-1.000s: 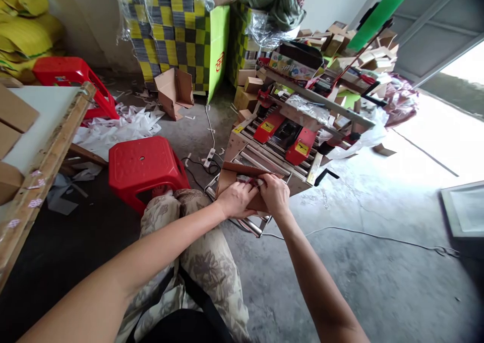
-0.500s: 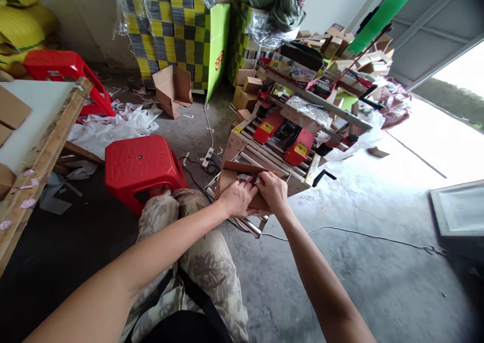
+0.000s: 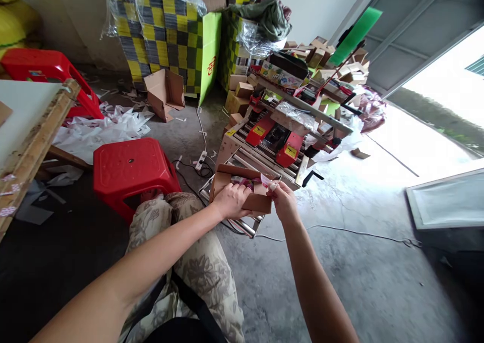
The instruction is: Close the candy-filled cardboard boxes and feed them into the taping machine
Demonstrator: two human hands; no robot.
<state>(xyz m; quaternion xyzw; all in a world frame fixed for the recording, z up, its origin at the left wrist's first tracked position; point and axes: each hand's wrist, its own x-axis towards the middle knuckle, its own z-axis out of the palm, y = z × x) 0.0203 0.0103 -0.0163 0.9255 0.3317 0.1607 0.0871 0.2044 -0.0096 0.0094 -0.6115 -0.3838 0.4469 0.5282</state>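
A small open cardboard box (image 3: 260, 202) with pink packets inside rests on the near end of a roller machine (image 3: 264, 146). My left hand (image 3: 230, 202) grips the box's near left side, fingers curled over its edge. Just right of the box, my right hand (image 3: 282, 196) is raised a little, its fingertips pinched on a small pale piece (image 3: 266, 181) above the box's right corner. What the piece is I cannot make out.
A red stool (image 3: 130, 169) stands left of my knees, another red stool (image 3: 41, 70) at far left beside a wooden table edge (image 3: 34, 146). Stacked yellow-checked flat cartons (image 3: 166, 30), loose small boxes, paper scraps, a power strip (image 3: 200, 159) and a cable lie around. An open doorway is at right.
My right hand has lifted off the box's top and now pinches a small pale piece above its right corner. The box's inside now shows. The view has shifted a little to the right.
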